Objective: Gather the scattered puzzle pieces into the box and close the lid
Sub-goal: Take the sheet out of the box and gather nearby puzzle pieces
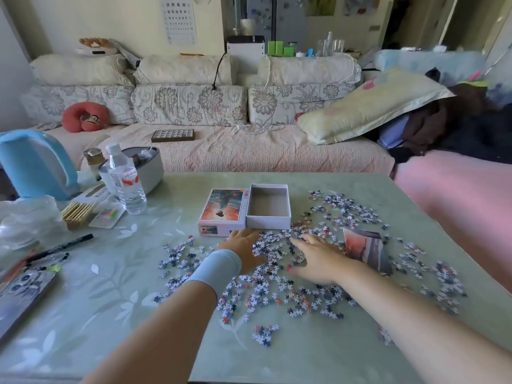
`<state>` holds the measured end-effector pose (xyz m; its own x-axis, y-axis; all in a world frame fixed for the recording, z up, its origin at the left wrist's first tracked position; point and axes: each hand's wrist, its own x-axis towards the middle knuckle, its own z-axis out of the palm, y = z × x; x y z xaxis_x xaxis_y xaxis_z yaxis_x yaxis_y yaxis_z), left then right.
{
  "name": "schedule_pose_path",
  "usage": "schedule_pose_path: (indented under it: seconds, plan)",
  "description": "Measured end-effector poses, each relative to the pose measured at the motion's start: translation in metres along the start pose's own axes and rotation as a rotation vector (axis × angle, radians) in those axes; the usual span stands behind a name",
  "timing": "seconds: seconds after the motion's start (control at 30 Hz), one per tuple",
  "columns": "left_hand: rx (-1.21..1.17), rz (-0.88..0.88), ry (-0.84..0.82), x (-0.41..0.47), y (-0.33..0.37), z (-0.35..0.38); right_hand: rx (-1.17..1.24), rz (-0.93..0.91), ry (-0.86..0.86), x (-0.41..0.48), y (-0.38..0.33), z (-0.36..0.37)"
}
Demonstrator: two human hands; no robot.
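Both forearms come in from the bottom edge, the left one with a pale wristband [219,268], and both hands are lying on the thickest part of the puzzle pieces [277,289] in the middle of the table [124,286]. Left hand [243,249] is flat with straight fingers, its tips just short of the lid [221,209]. Right hand [318,259] is spread flat too, so neither one is pinching or holding anything. The box [268,222] sits open and looks empty right behind the pile, with the lid touching its left side, picture up. My guess is this is the herding stage, so here's how I'd do it: keep the palms low and sweep inward like two walls, squeeze a heap between them, then cup it and lift straight over the near wall of the box. Don't shove forward too hard or the box may slide off. Pieces also trail off far right, past the folded picture sheet [365,250], and a small clump [264,333] sits closer to the table edge, so those need separate sweeps. Watch the edges, small pieces like these probably skate off easily.
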<state>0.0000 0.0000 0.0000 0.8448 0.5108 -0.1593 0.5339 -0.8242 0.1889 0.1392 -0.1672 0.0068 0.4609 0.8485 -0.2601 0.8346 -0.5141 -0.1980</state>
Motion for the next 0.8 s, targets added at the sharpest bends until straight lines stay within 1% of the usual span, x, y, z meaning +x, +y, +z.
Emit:
schedule_pose_path:
  seconds: [0.1,0.13,0.23,0.3,0.33,0.43,0.5,0.57,0.63,0.7,0.8]
  plan:
    - [0.066,-0.056,-0.108,0.013,-0.005,0.012,-0.033,0.028,-0.037,0.017,-0.004,0.007]
    - [0.084,-0.061,-0.112,0.016,-0.007,0.016,-0.009,0.036,-0.046,0.022,-0.007,0.009]
    - [0.103,0.001,-0.007,0.020,-0.010,0.027,0.028,0.012,-0.045,0.037,-0.018,0.017]
    - [0.055,0.051,0.103,0.020,-0.015,0.030,-0.012,-0.036,0.033,0.041,-0.024,0.019]
    - [0.030,0.079,0.134,0.020,-0.018,0.030,-0.020,-0.063,0.073,0.043,-0.026,0.020]
    - [-0.037,0.118,0.113,0.021,-0.019,0.022,0.068,-0.095,0.147,0.043,-0.031,0.017]
    - [-0.075,0.108,0.082,0.022,-0.018,0.015,0.048,-0.087,0.167,0.044,-0.033,0.013]
    - [-0.035,0.100,0.025,0.021,-0.016,0.011,-0.005,-0.044,0.115,0.045,-0.034,0.006]
    - [0.055,0.113,-0.022,0.022,-0.016,0.012,0.002,0.037,-0.005,0.048,-0.034,-0.001]
    - [0.080,0.124,-0.043,0.024,-0.018,0.011,-0.021,0.082,-0.085,0.052,-0.030,-0.002]
    - [0.029,0.136,-0.038,0.030,-0.018,0.009,0.039,0.069,-0.064,0.060,-0.024,0.001]
